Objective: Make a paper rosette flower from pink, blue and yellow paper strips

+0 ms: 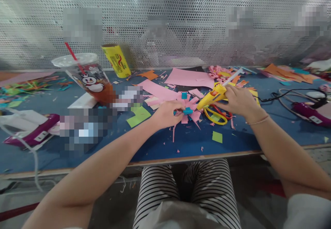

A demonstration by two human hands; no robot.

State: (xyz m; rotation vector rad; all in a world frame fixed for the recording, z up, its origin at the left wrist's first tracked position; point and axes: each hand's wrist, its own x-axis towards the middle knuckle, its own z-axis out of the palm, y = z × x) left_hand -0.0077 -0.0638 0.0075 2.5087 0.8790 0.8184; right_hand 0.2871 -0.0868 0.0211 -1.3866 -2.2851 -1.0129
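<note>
My right hand (236,100) is closed around a yellow glue gun (213,94), with a pale glue stick (233,76) poking out of its back end. The gun's nozzle points down and left at a pink paper flower (192,105) lying on the blue table. At the flower's middle my left hand (169,114) pinches a small blue paper piece (188,111). Another blue paper piece (184,95) sits on the flower's far side. Scissors (216,116) with yellow and red handles lie beside the flower, partly under the glue gun.
A drink cup (90,81) with a red straw stands at the left, near a yellow can (117,61). Purple power strips (46,127) lie at both sides with cables. Pink paper sheets (190,78) and green scraps (217,137) are scattered about. A perforated metal screen (181,25) rises behind.
</note>
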